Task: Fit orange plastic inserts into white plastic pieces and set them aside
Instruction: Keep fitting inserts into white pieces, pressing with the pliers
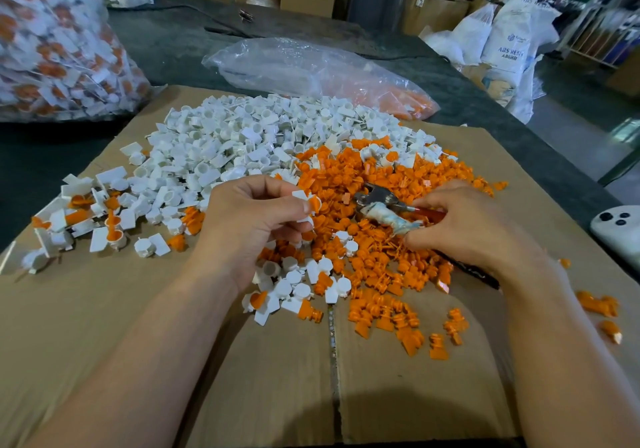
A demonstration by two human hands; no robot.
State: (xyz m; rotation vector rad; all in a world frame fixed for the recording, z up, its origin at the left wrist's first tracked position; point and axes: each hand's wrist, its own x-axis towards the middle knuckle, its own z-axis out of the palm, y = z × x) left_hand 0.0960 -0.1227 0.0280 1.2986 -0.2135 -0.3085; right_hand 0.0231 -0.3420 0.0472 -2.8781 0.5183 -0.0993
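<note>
Orange insert (314,203) sits in white piece (300,195), pinched by left hand (249,219) over the loose orange pile (381,260). Right hand (464,229) grips taped pliers (381,205). Step looks like seating. Next: press home, drop on finished heap (86,219).

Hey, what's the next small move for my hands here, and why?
Probably bring the metal tool that your right hand grips over to the white piece your left hand pinches. Its orange insert sticks out at the side, so pressing it home seems the likely step.
</note>
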